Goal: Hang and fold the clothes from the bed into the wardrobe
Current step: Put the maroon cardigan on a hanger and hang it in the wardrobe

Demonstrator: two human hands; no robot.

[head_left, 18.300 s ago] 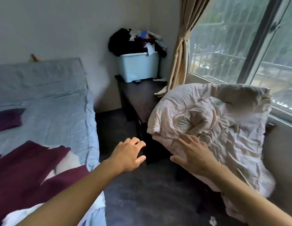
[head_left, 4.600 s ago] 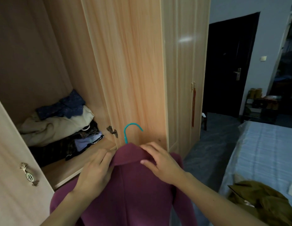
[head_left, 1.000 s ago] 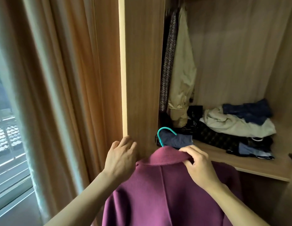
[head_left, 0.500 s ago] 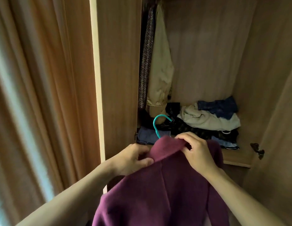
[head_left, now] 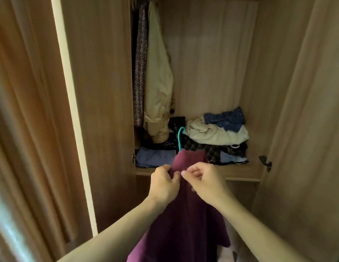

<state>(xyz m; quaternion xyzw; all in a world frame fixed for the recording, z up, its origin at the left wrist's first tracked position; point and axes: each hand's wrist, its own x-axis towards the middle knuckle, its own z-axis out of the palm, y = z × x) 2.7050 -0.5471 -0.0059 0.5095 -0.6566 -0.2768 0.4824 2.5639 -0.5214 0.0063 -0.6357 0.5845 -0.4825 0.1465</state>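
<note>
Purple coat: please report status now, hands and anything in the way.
Left hand and right hand both pinch purple coat below collar. Teal hanger hook up, not yet hung. Folded pile on shelf behind; beige jacket hangs left.

A tan curtain (head_left: pixel 23 129) hangs at the left; beside it a door (head_left: pixel 100 91) of light wood grain stands open.

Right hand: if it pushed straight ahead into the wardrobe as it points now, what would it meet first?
Probably the pile of folded clothes on the shelf. The right hand grips the maroon coat; depth is unclear.
</note>
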